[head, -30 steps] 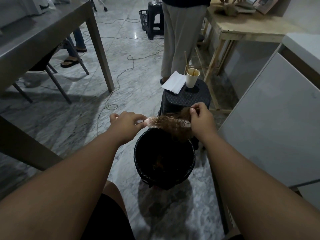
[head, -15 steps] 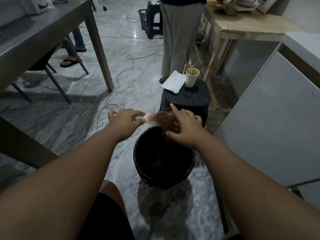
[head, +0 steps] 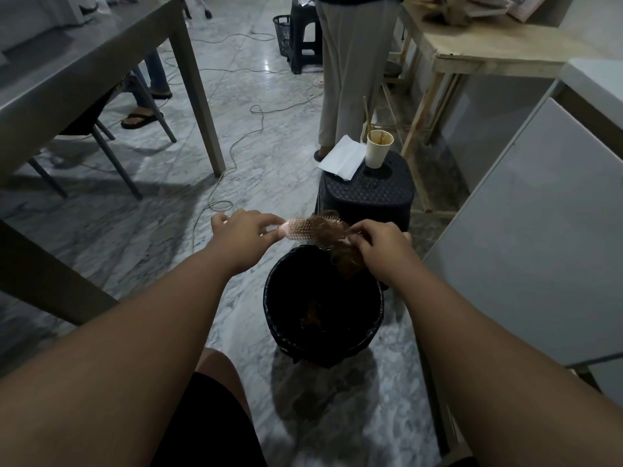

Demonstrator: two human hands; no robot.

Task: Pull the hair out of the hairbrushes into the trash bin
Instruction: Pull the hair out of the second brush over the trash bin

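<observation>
Hair [head: 332, 230] of a brown colour is seen matted over the right-hand end of a pink hairbrush [head: 298, 229], which is held roughly level just above the centre of the frame, over the far rim of a black trash bin [head: 269, 298]. The brush handle is gripped by the left hand [head: 244, 232], the fingers being curled round it and the thumb laid near the neck of the brush. The clump is pinched by the right hand [head: 381, 246] between curled fingers and thumb, and a tuft of it hangs below the brush toward the mouth of the bin. A few more brown strands [head: 312, 316] can be made out deep inside the bin, which is lined with a dark bag and stands on the marbled floor at lower centre. Just behind the bin a black stool [head: 367, 193] is placed, and on its top a paper cup [head: 378, 148] stands upright beside a folded white sheet [head: 342, 158] that overhangs the edge. A grey table [head: 84, 69] fills the upper left of the frame, a wooden table [head: 472, 52] the upper right, and a white cabinet [head: 539, 214] the right edge. Between the tables the light trousers [head: 350, 62] of a standing person are shown, and a cable [head: 236, 143] is trailed across the floor at centre left.
</observation>
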